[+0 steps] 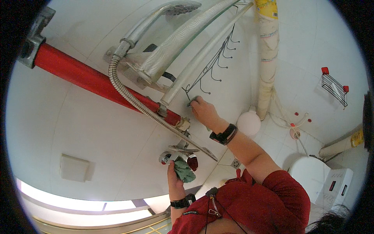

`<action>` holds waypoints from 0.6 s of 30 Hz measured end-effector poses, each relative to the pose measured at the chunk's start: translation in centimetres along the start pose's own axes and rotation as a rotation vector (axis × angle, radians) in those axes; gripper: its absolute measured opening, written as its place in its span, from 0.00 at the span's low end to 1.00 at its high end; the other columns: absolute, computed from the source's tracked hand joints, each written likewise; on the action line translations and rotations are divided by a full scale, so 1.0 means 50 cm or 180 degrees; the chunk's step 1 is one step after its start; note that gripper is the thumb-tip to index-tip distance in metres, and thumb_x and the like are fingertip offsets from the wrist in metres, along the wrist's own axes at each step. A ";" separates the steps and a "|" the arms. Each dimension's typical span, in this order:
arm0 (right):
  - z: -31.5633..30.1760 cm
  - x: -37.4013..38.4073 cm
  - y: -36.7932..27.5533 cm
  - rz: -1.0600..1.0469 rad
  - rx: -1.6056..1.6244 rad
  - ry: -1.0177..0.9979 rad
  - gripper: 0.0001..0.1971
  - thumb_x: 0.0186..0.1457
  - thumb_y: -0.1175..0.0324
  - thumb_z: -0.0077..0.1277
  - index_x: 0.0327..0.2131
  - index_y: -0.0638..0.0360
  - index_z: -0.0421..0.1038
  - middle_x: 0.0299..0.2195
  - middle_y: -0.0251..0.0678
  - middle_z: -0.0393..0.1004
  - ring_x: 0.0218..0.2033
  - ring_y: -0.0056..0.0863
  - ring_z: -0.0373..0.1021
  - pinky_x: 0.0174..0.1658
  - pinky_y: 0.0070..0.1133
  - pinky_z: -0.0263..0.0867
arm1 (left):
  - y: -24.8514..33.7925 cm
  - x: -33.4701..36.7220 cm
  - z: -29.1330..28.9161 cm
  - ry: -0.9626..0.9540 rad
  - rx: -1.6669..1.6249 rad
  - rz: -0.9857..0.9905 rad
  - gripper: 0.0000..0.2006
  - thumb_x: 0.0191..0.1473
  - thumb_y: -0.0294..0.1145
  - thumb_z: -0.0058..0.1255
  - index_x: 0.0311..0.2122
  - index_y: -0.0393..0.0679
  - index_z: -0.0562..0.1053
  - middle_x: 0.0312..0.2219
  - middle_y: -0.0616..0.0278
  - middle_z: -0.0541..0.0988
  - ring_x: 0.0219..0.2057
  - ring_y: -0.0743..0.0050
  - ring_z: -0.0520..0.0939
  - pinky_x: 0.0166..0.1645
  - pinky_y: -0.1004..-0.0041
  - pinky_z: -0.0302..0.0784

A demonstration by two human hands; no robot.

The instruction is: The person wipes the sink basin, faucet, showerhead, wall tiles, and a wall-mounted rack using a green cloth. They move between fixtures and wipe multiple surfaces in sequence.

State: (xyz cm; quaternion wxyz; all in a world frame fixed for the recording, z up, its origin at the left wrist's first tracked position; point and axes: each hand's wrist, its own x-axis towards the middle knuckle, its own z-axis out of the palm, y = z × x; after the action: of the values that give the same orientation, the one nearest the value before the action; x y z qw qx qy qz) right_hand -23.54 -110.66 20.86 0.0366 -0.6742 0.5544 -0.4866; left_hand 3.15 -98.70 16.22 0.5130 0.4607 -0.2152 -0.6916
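My left hand (pixel 175 178) grips a crumpled green cloth (pixel 184 171) at the chrome shower mixer (pixel 165 158). Part of the mixer is covered by the cloth, and a dark red knob (pixel 192 162) sits beside it. Higher up, my right hand (pixel 205 114) is closed at the lower end of a dark wire hook rack (pixel 212 64) on the wall. A bit of greyish-green cloth (pixel 191 102) shows at its fingertips; the fingers hide most of it. Each wrist wears a black band.
A red pipe (pixel 89 76) and a metal shower hose (pixel 126 94) cross the wall at left. Above them are a shower head (pixel 171 8) and a glass shelf (pixel 183 37). A wrapped pipe (pixel 268 58), white toilet (pixel 309 173), round white bin (pixel 249 123) and wire basket (pixel 334 88) stand right.
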 end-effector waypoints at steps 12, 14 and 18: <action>0.009 -0.034 -0.011 0.0116 0.0823 0.1123 0.05 0.50 0.75 0.45 0.32 0.64 0.64 0.25 0.45 0.65 0.26 0.44 0.64 0.28 0.32 0.60 | 0.004 -0.007 0.006 0.0077 0.0120 -0.0004 0.17 0.56 0.45 0.42 0.44 0.43 0.67 0.34 0.61 0.75 0.35 0.66 0.77 0.38 0.66 0.75; 0.013 -0.042 -0.010 0.0064 0.0960 0.1339 0.05 0.49 0.75 0.46 0.31 0.63 0.65 0.24 0.44 0.65 0.27 0.43 0.63 0.30 0.33 0.60 | 0.001 -0.003 0.001 0.0062 0.0090 -0.0025 0.17 0.56 0.45 0.42 0.44 0.43 0.67 0.34 0.61 0.75 0.34 0.67 0.77 0.37 0.66 0.75; 0.000 -0.053 -0.011 0.0181 0.0983 0.1762 0.07 0.48 0.72 0.46 0.32 0.63 0.67 0.25 0.43 0.66 0.29 0.43 0.63 0.35 0.37 0.59 | -0.006 0.001 -0.006 0.0093 0.0155 0.0083 0.17 0.57 0.45 0.41 0.43 0.43 0.67 0.32 0.61 0.75 0.32 0.66 0.77 0.35 0.66 0.76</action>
State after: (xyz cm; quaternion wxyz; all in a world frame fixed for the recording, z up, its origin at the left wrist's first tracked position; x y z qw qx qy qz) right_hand -22.91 -108.40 19.55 -0.0001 -0.4870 0.4815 -0.7287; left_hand 3.26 -98.60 15.83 0.5138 0.4802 -0.2304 -0.6726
